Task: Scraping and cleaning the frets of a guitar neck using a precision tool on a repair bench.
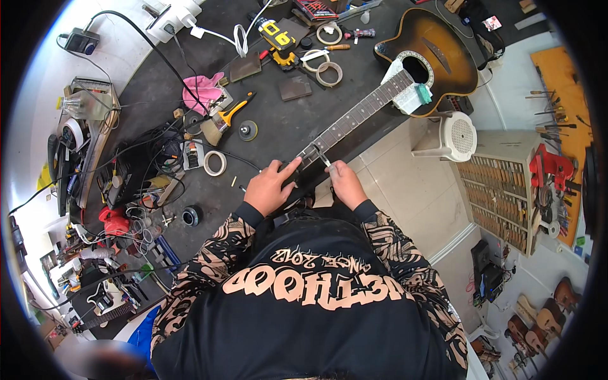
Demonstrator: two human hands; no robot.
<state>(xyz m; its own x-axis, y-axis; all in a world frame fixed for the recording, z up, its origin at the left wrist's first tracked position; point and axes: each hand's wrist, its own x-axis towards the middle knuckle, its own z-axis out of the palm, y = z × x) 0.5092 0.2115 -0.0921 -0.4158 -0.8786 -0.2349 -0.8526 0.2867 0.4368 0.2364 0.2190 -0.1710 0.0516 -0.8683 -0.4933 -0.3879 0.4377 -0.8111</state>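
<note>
An acoustic guitar with a dark sunburst body (pixel 455 63) lies face up, its neck (pixel 351 122) running diagonally toward me. Paper and a green piece (pixel 423 94) cover part of the top by the soundhole. My left hand (pixel 269 189) is at the headstock end, its index finger stretched onto the fretboard and its thumb apart. In my right hand (pixel 346 183), closed fingers hold a small metal hand tool (pixel 322 156) whose tip meets the fretboard close to my left index finger. The tool's exact kind is too small to tell.
On the dark workbench (pixel 272 126) lie a brush (pixel 221 121), tape rolls (pixel 215 163), a yellow-black tool (pixel 277 37), a pink cloth (pixel 201 90) and trailing cables. A white stool (pixel 457 137) and a tool rack (pixel 500 190) stand to the right. Several guitars (pixel 538 323) are at lower right.
</note>
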